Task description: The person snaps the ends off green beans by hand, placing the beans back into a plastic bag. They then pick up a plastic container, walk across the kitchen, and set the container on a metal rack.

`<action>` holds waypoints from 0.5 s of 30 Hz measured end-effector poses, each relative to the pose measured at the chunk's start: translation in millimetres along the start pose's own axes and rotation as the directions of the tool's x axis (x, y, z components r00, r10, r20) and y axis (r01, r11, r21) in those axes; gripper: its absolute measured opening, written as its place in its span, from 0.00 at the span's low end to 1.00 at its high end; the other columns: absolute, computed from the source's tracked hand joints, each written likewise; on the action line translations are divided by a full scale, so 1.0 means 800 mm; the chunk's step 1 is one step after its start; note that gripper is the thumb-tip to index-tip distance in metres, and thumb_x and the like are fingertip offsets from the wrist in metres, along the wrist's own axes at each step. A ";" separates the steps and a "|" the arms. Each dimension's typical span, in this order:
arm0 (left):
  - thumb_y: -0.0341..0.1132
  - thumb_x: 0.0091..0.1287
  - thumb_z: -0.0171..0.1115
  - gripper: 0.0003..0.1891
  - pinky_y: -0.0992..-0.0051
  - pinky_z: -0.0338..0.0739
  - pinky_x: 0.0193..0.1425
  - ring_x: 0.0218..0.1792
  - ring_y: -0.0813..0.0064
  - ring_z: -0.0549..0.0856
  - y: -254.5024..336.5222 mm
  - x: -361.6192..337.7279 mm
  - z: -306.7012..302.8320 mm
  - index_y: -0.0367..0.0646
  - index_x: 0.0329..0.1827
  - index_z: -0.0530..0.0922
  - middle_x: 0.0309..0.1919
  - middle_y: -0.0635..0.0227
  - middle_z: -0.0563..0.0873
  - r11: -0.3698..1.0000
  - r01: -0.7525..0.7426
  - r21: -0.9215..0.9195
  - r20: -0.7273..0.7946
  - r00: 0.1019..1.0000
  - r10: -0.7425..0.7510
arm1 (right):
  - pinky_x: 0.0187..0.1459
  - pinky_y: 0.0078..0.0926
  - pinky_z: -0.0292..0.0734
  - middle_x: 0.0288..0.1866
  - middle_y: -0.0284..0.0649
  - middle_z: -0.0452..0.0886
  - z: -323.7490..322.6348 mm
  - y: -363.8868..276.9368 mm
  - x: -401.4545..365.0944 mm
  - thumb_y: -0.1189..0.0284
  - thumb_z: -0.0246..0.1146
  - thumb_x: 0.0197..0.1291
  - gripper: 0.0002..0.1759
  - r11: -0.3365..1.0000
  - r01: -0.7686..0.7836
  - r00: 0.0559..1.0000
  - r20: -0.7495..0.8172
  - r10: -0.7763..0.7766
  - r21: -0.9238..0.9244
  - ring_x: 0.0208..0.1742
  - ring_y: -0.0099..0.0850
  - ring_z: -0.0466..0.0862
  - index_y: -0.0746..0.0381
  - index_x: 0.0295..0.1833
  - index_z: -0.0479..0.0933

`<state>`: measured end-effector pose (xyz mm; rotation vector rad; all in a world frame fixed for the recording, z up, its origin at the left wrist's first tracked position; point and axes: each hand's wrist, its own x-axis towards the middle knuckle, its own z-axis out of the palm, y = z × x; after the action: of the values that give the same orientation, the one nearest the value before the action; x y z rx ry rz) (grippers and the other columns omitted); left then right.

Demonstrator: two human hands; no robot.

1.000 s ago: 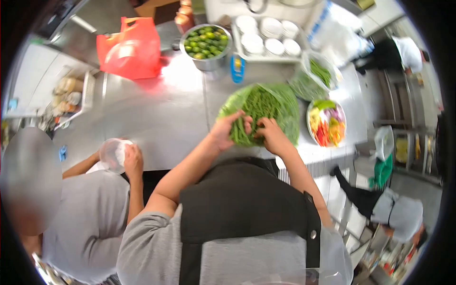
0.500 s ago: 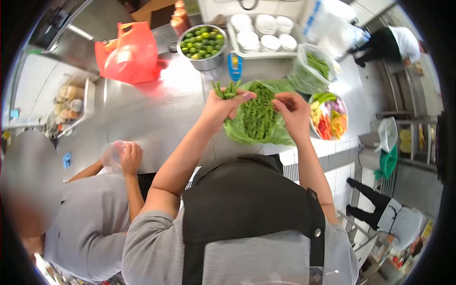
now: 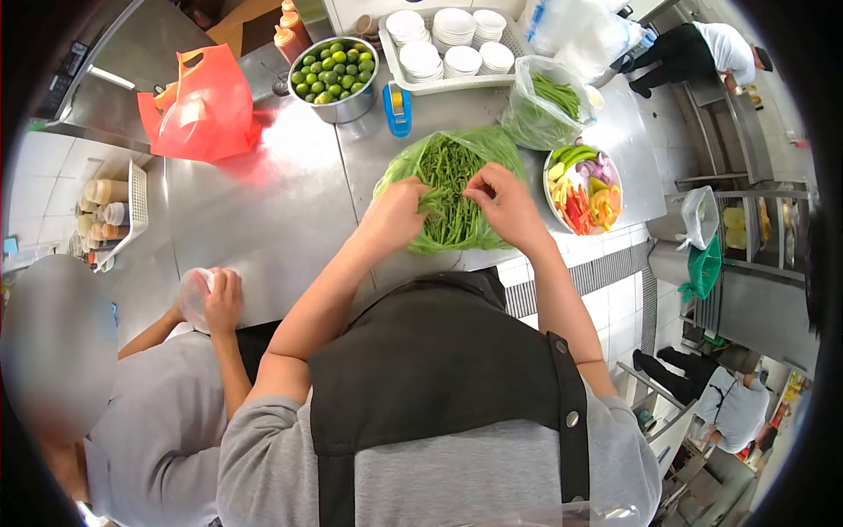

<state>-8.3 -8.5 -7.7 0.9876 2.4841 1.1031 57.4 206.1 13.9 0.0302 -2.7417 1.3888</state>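
Note:
A light-green plastic bag [image 3: 392, 176] lies open on the steel counter, filled with cut green beans [image 3: 452, 171]. At its left side my left hand [image 3: 395, 215] is closed around a small bunch of green beans, whose ends show by the fingertips. Over the right half of the pile, my right hand [image 3: 507, 209] has its thumb and fingers pinched together. Whatever the pinch may hold is too small to make out.
Behind the bag stand a pot of limes [image 3: 335, 110], a blue tape dispenser [image 3: 398, 112] and a tray of white dishes [image 3: 452, 86]. To the right are a bag of beans [image 3: 536, 123] and a bowl of cut vegetables [image 3: 562, 215]. A co-worker [image 3: 167, 404] handles a clear container at left.
My left hand has come down to the bean pile with its bunch, which stood upright before. My right hand has moved closer in over the beans. The camera view has shifted.

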 end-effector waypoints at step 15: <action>0.33 0.75 0.62 0.10 0.86 0.62 0.23 0.20 0.89 0.66 -0.013 0.005 -0.017 0.42 0.54 0.75 0.42 0.69 0.82 -0.171 0.101 -0.980 0.158 0.921 -0.357 | 0.36 0.31 0.70 0.30 0.40 0.74 0.031 -0.035 -0.017 0.70 0.67 0.66 0.10 0.942 -0.020 0.999 0.049 0.004 0.334 0.31 0.33 0.74 0.68 0.38 0.80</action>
<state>-22.5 -18.6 -6.1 -0.1622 0.8742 2.3116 71.0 169.2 20.6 0.0644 -2.5085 1.8635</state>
